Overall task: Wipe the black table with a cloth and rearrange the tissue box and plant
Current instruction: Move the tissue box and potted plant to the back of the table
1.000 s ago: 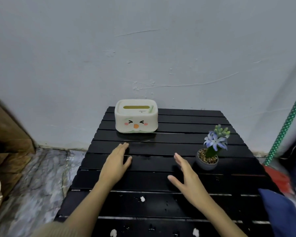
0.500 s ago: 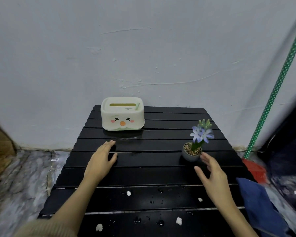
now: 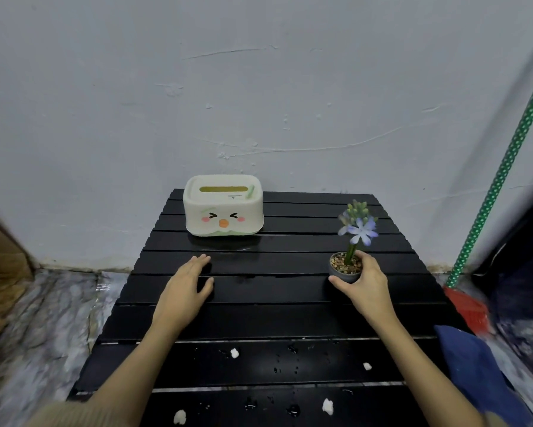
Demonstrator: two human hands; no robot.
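Plant (image 3: 353, 241): a small grey pot with a purple bloom, stood upright on the right side of the black table (image 3: 289, 315), about midway between near and far edge
Right hand (image 3: 362, 282): curled round the pot from the near right side, thumb at the near left of the pot wall, fingers wrapped behind; the pot is gripped but appears not yet lifted
Left hand (image 3: 186, 288): laid flat and open on the slats, left of centre, nothing held
Tissue box (image 3: 223, 209): cream, with a cartoon face, set at the far left of the table close to the wall (image 3: 259, 87), well apart from both hands
Step in hand: judged to be the clearing of the table, plant first, so that wiping can be done
Table surface: water drops and white crumbs (image 3: 234, 352) are scattered over the near slats; no wiping is judged done yet
Cloth (image 3: 474, 371): a blue fabric lies off the near right corner, probably the wiper
Next move: a straight lift is called for, the pot kept level so gravel is not spilled, then the box is to be shifted
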